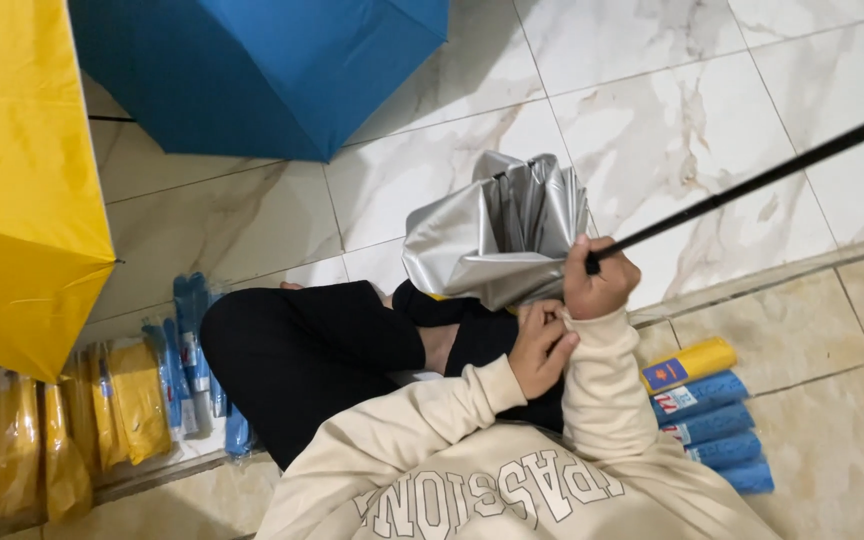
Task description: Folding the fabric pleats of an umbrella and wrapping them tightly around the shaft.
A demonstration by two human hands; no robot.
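Silver umbrella (half collapsed) bunches above my lap; my right hand is fisted around its black shaft, my left hand pinching at the right sleeve cuff. Rolled blue sleeves lie beside me on the floor.

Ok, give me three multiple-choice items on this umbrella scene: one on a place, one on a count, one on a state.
1. Where does the row of sleeves lie?
A. on the floor by the person's right side
B. on the lap
C. under the blue umbrella

2. How many sleeves in that row are yellow?
A. none
B. one
C. three

3. In what state is the silver umbrella?
A. fully open
B. collapsed, fabric bunched
C. inside a sleeve

Answers: 1 A, they lie on the tiles beside the right arm. 2 B, only the top one is yellow; the rest are blue. 3 B, its folds hang gathered while the right hand grips the black shaft and the left hand touches the right cuff.
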